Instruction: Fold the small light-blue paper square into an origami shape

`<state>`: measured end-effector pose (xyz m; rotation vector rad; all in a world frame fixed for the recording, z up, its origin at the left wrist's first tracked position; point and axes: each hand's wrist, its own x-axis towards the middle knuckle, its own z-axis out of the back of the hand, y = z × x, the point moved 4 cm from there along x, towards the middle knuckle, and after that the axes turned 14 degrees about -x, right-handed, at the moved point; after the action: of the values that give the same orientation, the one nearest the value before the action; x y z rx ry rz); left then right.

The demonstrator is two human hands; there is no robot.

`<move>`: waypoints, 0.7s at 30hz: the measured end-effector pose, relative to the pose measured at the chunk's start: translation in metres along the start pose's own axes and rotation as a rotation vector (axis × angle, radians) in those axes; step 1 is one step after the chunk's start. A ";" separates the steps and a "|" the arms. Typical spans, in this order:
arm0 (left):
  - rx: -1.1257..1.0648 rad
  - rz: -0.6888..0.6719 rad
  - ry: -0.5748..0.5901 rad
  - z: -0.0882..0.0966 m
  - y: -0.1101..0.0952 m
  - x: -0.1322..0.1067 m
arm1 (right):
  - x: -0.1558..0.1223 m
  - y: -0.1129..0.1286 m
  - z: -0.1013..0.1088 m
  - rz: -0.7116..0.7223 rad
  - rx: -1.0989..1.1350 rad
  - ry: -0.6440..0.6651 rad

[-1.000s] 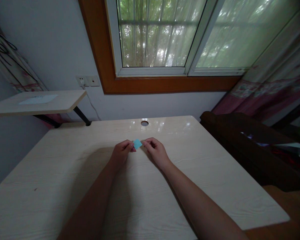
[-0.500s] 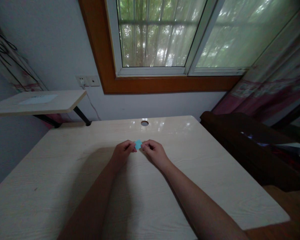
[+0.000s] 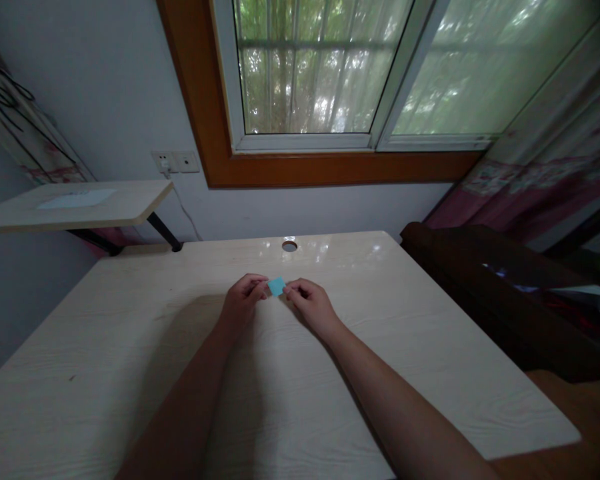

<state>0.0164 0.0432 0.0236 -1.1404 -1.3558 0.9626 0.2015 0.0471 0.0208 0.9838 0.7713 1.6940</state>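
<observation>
A small light-blue square of paper is stretched between my two hands above the pale wooden desk, one corner pointing to each side. My left hand pinches its left corner between thumb and fingers. On the opposite side, my right hand has the right corner between thumb and forefinger. Any folds in the paper are too small to make out.
Behind the hands, a round cable hole opens in the desk. A raised shelf on black legs stands at the back left with a white sheet on it. A dark brown piece of furniture adjoins the right edge.
My left hand has shifted slightly up and to the left, and its fingers now cover less of the blue paper. My right hand has barely moved.
</observation>
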 end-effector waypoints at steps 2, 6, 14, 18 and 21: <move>-0.009 0.001 0.027 -0.001 0.001 0.000 | 0.000 0.001 0.000 0.013 -0.006 -0.005; -0.016 0.004 0.051 -0.002 0.002 0.000 | -0.001 0.003 0.002 0.040 -0.028 -0.006; -0.068 0.031 0.040 0.003 0.006 0.002 | -0.002 0.004 0.002 0.051 -0.017 0.027; -0.069 0.031 0.052 0.002 0.007 0.001 | -0.002 0.005 0.003 0.069 -0.021 0.021; -0.078 0.034 0.051 0.002 0.008 0.002 | -0.002 0.006 0.004 0.067 -0.016 0.012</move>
<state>0.0152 0.0468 0.0164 -1.2425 -1.3466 0.9057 0.2023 0.0432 0.0274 0.9993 0.7390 1.7627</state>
